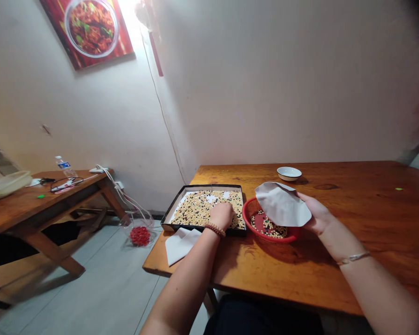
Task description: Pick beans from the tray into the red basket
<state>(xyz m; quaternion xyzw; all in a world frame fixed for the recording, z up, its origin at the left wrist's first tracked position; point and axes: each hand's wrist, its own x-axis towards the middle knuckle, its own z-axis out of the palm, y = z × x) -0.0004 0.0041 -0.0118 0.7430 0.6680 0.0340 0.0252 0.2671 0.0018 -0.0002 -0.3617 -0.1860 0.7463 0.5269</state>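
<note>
A black tray (170,215) full of pale beans with a few dark ones sits near the table's left edge. My left hand (222,215) rests in the beans at the tray's near right side, fingers curled down into them. My right hand (316,215) grips a white sheet of paper (282,204), tilted over a red basket (248,210) that holds mixed beans. A bead bracelet is on my left wrist, a thin silver one on my right.
A folded white paper (180,244) lies at the wooden table's (352,232) near left corner. A small white bowl (289,173) stands at the back. On the floor left is a clear bag with red items (139,235); a second table (28,204) bears a bottle and cables.
</note>
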